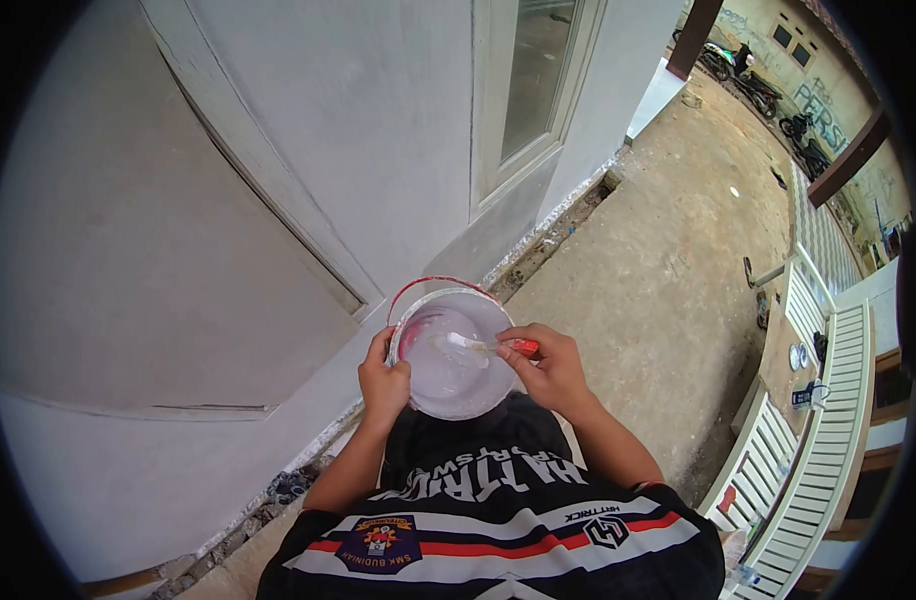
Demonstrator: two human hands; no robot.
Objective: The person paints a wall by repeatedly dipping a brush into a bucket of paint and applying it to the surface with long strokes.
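A round bucket [500,382] with whitish paint inside is held close to my body, its red handle raised at the far side. My left hand [385,382] grips the bucket's left rim, with the thumb at the edge. My right hand [545,365] is closed around the red handle of a brush [468,343], over the right rim. The brush's white, paint-covered head is inside the bucket; whether it touches the paint is hard to tell.
A pale wall [378,130] with a framed window [538,80] stands ahead, and a door panel [158,230] at left. White slatted benches [818,450] line the right side. Motorcycles [748,85] stand far off. A rubble-filled gap [578,220] runs along the wall's base.
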